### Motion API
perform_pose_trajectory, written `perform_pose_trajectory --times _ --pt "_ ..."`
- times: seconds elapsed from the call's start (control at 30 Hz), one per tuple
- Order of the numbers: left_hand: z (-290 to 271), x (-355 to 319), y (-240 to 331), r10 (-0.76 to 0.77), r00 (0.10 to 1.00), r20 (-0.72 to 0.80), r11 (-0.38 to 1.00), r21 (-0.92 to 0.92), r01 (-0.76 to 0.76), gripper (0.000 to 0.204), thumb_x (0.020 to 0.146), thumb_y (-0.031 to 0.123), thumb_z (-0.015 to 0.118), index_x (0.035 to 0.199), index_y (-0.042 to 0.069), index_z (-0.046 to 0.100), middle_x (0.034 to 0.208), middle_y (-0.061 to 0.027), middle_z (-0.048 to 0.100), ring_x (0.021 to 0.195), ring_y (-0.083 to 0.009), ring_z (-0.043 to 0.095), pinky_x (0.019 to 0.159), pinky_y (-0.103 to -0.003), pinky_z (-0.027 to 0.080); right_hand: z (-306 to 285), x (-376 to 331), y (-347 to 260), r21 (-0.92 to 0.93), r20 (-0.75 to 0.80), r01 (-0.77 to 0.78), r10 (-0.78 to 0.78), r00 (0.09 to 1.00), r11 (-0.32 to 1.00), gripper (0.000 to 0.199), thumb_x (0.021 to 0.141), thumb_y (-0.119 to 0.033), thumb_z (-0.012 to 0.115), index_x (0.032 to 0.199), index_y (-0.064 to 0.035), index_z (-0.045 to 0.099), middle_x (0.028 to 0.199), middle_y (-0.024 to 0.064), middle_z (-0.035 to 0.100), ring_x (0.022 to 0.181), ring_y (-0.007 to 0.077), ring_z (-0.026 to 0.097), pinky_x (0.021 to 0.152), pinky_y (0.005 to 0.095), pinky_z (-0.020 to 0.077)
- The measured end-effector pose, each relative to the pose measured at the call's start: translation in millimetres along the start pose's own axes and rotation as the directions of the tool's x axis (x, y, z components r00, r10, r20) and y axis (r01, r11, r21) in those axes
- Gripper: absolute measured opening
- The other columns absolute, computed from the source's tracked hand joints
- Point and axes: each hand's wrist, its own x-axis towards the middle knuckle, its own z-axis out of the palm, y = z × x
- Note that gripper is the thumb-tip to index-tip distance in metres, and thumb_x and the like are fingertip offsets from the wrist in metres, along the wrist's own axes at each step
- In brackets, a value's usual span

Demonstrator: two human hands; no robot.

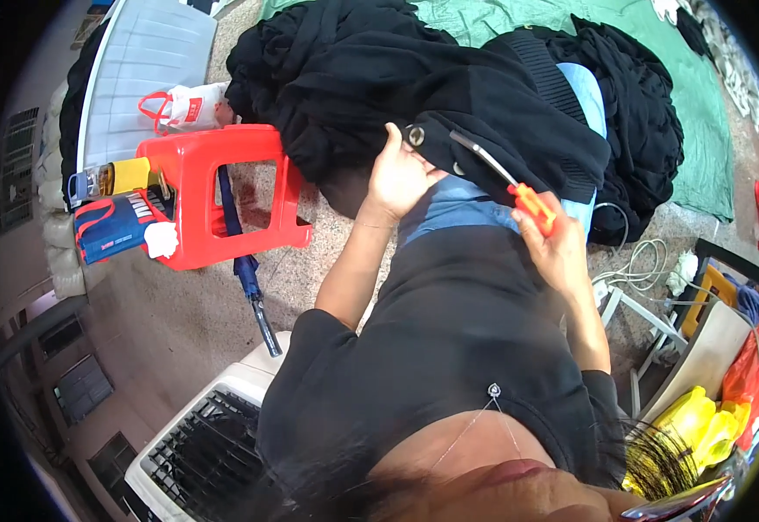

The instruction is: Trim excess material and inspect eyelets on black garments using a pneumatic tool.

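A large black garment [518, 113] with ribbed bands lies across my lap over blue jeans. My left hand [398, 181] is at its near left edge, palm up with the thumb stretched out. The fingers of that hand are partly hidden beneath the cloth. A small round, shiny fitting [415, 136] shows on the dark cloth beside the thumb. My right hand [558, 248] is wrapped round the orange-red handle of what looks like scissors [533, 207]. Their metal blades point up and left over the garment, close together.
A red plastic stool [197, 252] stands at the left, with a blue bag [118, 230] and a drink bottle [114, 178] by it. An umbrella [247, 278] leans there. More black cloth [640, 122] lies on a green sheet [705, 165]. Cables [640, 261] and yellow bags [697, 422] are at right.
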Motion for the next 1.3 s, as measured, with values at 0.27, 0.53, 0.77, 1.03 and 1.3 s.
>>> perform_pose_trajectory --times 0.27,0.53,0.77,1.03,1.3 --pt "25.8 2.8 -29.2 0.281 0.944 -0.172 0.775 0.622 -0.118 0.020 0.091 0.021 0.064 0.093 0.001 0.066 0.085 -0.0071 0.068 0.072 -0.0158 0.066 0.065 -0.031 0.056 -26.0 -9.8 -1.2 0.088 -0.027 -0.121 0.123 0.992 0.989 0.026 0.087 -0.028 0.068 0.095 -0.0056 0.059 0.060 0.0135 0.058 0.060 0.0291 0.066 0.055 0.0319 0.0464" --pt "27.3 -12.7 5.3 0.215 0.963 -0.161 0.916 0.376 -0.142 0.022 0.096 0.024 0.054 0.088 0.007 0.066 0.084 -0.0104 0.070 0.074 -0.0238 0.069 0.071 -0.039 0.057 -31.3 -27.3 -16.3 -0.113 0.068 -0.007 0.015 0.998 0.994 0.028 0.084 -0.031 0.070 0.093 -0.0064 0.060 0.062 0.0169 0.061 0.062 0.0358 0.065 0.053 0.0399 0.0485" --pt "19.6 -3.6 1.6 0.193 0.971 -0.139 0.957 0.247 -0.155 0.031 0.097 0.036 0.049 0.116 0.012 0.055 0.117 -0.0030 0.063 0.103 -0.0169 0.060 0.079 -0.035 0.048 -9.9 -13.0 -6.7 -0.011 -0.065 -0.056 0.055 0.996 0.998 0.029 0.087 -0.033 0.067 0.096 -0.0069 0.058 0.063 0.0169 0.061 0.061 0.0353 0.065 0.053 0.0379 0.0478" --pt "13.5 -10.6 2.6 0.536 0.843 0.034 0.272 0.939 -0.211 0.024 0.089 0.015 0.066 0.071 0.005 0.054 0.062 0.0061 0.049 0.055 -0.0019 0.043 0.047 -0.021 0.034 -17.8 -22.9 -0.8 -0.001 0.000 -0.093 0.093 0.996 0.996 0.027 0.088 -0.032 0.067 0.097 -0.0068 0.059 0.064 0.0159 0.061 0.064 0.0342 0.066 0.056 0.0368 0.0485" --pt "38.3 -22.3 24.0 0.597 0.800 0.053 0.412 0.836 -0.363 0.017 0.098 0.018 0.053 0.092 0.002 0.055 0.079 0.0015 0.056 0.068 -0.0039 0.050 0.060 -0.024 0.044 -21.1 -29.5 -22.6 -0.027 0.110 0.069 -0.066 0.992 0.997 0.027 0.084 -0.032 0.071 0.093 -0.0080 0.061 0.063 0.0142 0.061 0.061 0.0336 0.065 0.053 0.0380 0.0481"
